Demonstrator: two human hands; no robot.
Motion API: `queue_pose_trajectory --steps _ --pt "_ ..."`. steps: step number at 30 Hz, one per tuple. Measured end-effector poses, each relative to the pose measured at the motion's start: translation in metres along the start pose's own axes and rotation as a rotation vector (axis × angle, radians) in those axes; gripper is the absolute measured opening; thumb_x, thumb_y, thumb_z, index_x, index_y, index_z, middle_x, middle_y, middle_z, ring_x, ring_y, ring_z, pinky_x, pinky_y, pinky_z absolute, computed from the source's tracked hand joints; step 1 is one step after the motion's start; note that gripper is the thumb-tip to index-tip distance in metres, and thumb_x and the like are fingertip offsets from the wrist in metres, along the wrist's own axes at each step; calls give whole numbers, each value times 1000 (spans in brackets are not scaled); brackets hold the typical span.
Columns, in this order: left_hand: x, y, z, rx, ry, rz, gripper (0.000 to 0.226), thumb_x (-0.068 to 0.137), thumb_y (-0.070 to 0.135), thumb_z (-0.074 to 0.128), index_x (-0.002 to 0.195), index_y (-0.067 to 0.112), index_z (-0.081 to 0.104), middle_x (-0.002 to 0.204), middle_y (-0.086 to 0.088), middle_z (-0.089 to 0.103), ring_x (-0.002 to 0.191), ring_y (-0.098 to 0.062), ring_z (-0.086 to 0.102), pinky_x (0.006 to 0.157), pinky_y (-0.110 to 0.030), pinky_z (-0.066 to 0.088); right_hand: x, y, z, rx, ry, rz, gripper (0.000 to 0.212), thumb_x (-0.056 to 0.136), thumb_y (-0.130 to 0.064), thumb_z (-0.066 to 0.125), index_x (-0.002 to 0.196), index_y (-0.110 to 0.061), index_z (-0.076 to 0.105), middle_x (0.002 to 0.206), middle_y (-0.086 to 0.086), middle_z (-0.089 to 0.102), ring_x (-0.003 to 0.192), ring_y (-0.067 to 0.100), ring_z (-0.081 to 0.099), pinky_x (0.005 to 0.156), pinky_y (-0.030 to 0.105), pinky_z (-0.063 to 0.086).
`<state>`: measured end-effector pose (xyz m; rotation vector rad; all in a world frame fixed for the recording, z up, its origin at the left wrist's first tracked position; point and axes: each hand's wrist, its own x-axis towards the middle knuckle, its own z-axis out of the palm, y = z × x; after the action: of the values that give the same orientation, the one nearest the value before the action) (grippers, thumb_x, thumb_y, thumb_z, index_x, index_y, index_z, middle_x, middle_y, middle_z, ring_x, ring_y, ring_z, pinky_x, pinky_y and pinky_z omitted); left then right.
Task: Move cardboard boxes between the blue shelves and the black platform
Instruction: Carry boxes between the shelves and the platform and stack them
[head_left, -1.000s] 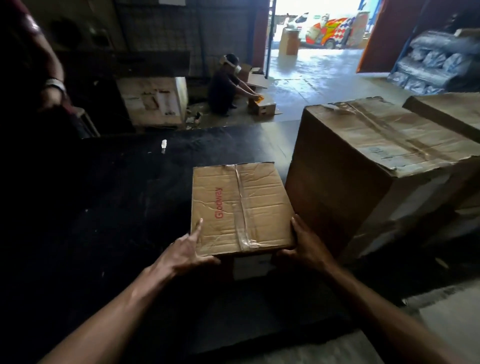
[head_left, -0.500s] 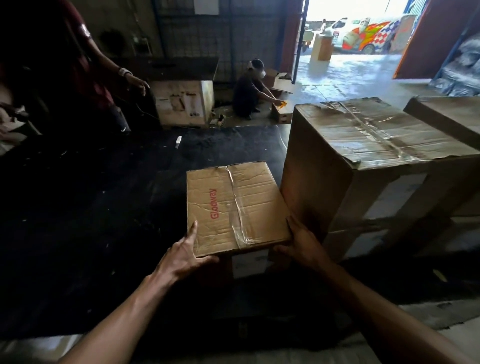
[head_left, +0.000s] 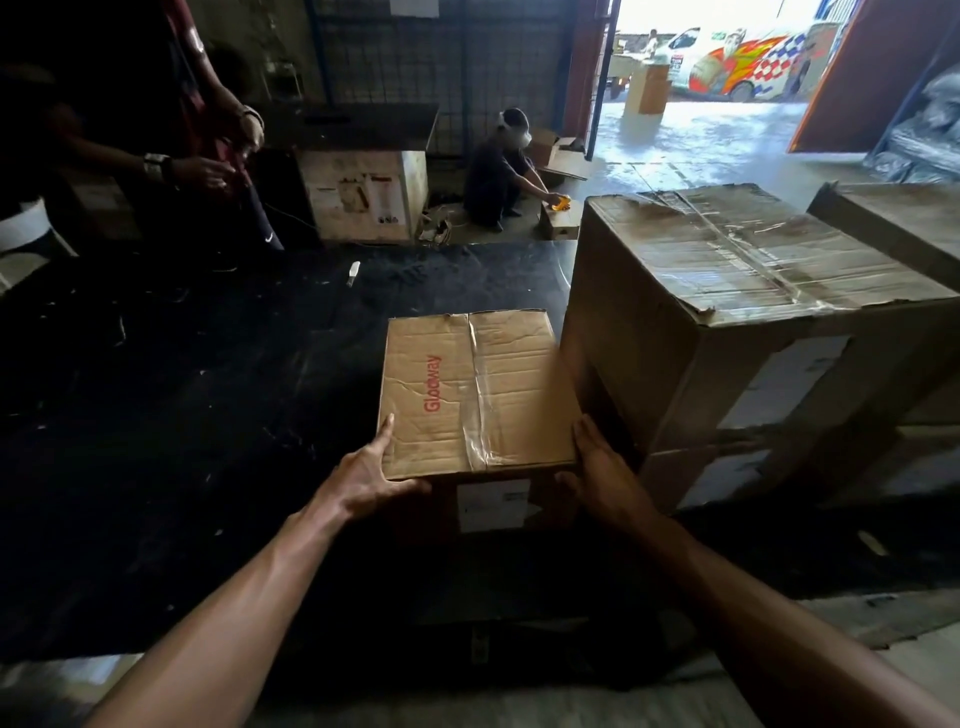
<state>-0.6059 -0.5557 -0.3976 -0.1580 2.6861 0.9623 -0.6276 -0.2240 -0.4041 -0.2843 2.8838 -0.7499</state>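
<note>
**A:** What is seen at the far left?

**B:** A standing person in dark clothes is seen behind the flat black platform, with both hands held in front of the body. A small white object is seen lying on the platform's far part. A white printed carton is set on the floor beyond it.

**A:** And in the middle?

**B:** A crouching person is seen near the doorway, bent towards a low brown carton. Nearer the camera, a small brown cardboard box, taped along its top and marked with red lettering, is found over the platform's near part. Whether it is rested on the platform or lifted off it cannot be told.

**A:** How is it held?

**B:** Its near left corner is gripped by the left hand. The thumb is laid on the top and the fingers are curled round the front edge. Its near right corner is gripped by the right hand, with the fingers laid along the right side and the thumb bent round the front face. A white label is borne on that face.

**A:** What is found to the right?

**B:** A large brown cardboard box with a wrinkled, taped top is stood just beside the small one. Whether the two are touching cannot be told. A further cardboard box is cut off by the right edge. Outside, a brightly painted van is seen in sunlight.
</note>
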Motion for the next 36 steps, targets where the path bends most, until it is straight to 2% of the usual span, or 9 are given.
queue_pose_trajectory --steps 4,8,10,13,16,19,23,28,36 --pt "0 3 -5 68 -48 -33 126 67 61 79 156 27 -3 150 -9 45 134 -23 48 113 -32 35 -2 -3 -7 11 -21 -5 86 93 -34 62 155 -6 9 163 11 6 149 26 15 117 26 12" --pt "-1 20 -15 289 14 -24 117 69 76 65 157 19 13 163 -13 14 149 -29 19 119 -48 24 -17 -2 -20 53 -25 -17 79 88 -44 65 151 -13 28 155 10 32 141 24 34 114 29 24" --pt "-6 37 -10 410 126 80 101 78 73 60 155 17 26 163 -11 16 150 -27 16 117 -48 23 -30 -1 -28 64 -27 -6 68 87 -43 66 145 -19 38 147 6 44 132 22 45 107 29 34" --pt "-14 71 9 454 199 274 81 87 63 59 150 17 36 158 -7 33 144 -25 33 114 -43 31 -52 8 -40 18 -3 38 67 89 -40 66 146 -15 39 146 6 46 133 24 44 104 28 34" --pt "-14 110 36 401 112 375 69 88 60 58 145 24 44 143 -2 53 125 -26 56 98 -42 49 -80 27 -50 -5 33 183 73 89 -44 65 148 -13 36 148 11 44 136 26 42 109 33 33" --pt "-9 147 66 409 -50 473 63 85 67 51 135 28 51 131 -1 62 116 -26 61 91 -40 52 -118 50 -59 7 117 337 70 86 -48 67 144 -15 44 139 9 55 127 23 53 102 29 39" --pt "-11 213 113 402 -226 695 57 91 53 57 137 20 53 135 -5 59 123 -24 56 97 -32 44 -194 76 -76 24 272 629 72 83 -55 66 141 -16 47 137 10 55 125 26 53 100 35 43" --pt "-56 305 183 414 -427 985 64 91 51 61 142 14 48 141 -9 54 128 -25 51 103 -32 40 -322 74 -96 57 589 975 83 74 -67 68 136 -14 54 137 9 58 123 28 56 100 40 47" --pt "-235 439 258 325 -641 1396 77 81 71 58 141 24 50 138 -7 58 125 -28 56 101 -39 46 -541 -22 -141 -249 847 1531 80 74 -72 62 132 -18 54 130 8 63 121 26 58 96 37 44"
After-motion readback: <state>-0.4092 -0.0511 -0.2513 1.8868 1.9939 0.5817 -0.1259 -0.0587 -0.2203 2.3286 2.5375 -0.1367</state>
